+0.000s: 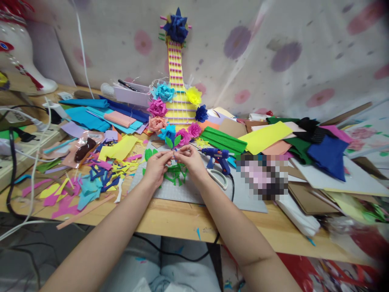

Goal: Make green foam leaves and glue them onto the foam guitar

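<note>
We see a small sprig of green leaves [173, 142] at the middle of the view, upright above the meeting fingertips, in front of the flowers at the foot of a yellow guitar model [182, 109]. The left hand [158, 165] and the right hand [191, 161] are close together, both pinched narrow at the sprig's base. The fingers cover that base, so we cannot tell which hand bears the weight. The leaves and hands also hide the guitar's lower end.

Below the hands we make out a tangle of green cut strips [176, 174] on a grey mat [188, 195], partly covered by the wrists and forearms. Just beside the right hand lies a blue glue gun [216, 154]; in front of it is a pale looped handle [224, 187], its other end hard to make out. Further right, a pixelated patch [263, 176] hides some object we cannot identify.

Paper scraps [91, 186] crowd the bench [182, 225] to the left, near a clear packet [86, 150] with something brown inside. Folded green paper [225, 140] and a yellow sheet [269, 136] overlap behind the glue gun. A white figure [27, 56] is cut off at the upper left.
</note>
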Demonstrator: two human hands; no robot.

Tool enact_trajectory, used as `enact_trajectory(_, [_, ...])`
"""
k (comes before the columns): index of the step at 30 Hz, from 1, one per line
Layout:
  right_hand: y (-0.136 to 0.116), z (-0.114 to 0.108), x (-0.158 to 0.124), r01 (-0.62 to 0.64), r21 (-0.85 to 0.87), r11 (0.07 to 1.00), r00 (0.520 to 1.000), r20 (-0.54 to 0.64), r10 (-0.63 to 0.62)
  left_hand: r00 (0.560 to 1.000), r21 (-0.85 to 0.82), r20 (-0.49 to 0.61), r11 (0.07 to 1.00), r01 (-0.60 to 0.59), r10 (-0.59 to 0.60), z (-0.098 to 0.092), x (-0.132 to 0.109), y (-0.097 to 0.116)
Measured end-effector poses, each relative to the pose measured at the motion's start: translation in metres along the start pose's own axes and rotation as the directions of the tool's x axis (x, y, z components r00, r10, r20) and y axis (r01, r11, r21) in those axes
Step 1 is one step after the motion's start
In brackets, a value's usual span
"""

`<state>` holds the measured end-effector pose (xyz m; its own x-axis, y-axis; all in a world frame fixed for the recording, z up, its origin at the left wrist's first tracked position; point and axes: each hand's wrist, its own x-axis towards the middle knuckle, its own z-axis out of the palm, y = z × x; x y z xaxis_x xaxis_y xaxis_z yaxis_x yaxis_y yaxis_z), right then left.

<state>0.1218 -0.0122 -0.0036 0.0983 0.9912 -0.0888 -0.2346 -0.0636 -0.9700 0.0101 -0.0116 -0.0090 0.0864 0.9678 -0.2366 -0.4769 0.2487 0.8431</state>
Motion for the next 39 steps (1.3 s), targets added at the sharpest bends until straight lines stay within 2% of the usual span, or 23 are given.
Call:
enact_trajectory(7, [-0.004, 0.001, -0.003, 0.044, -0.024, 0.999, 0.999, 0.019, -0.043, 1.000, -0.024, 0.003, 0.999, -0.028, 0.028, -0.001, 0.000, 0.001])
enact_trajectory(14, [-0.004, -0.002, -0.001, 0.202, -0.063, 0.977, 0.979, -0.029, -0.204, 0.999, -0.008, 0.003, 0.999, -0.044, 0.044, -0.001, 0.002, -0.001])
enact_trajectory(27, [-0.001, -0.010, 0.005, 0.228, -0.177, 0.957, 0.961, -0.118, -0.251, 0.992, 0.035, -0.017, 0.992, -0.123, 0.124, -0.002, 0.003, -0.003])
enact_trajectory(33, [-0.006, -0.006, 0.000, 0.182, -0.179, 0.967, 0.983, 0.006, -0.184, 0.992, 0.035, -0.033, 0.993, -0.117, 0.118, -0.002, 0.003, -0.004])
enact_trajectory(39, [-0.006, -0.005, 0.000, 0.175, -0.167, 0.970, 0.985, 0.039, -0.171, 0.993, 0.019, -0.032, 0.993, -0.117, 0.117, -0.002, 0.003, -0.004])
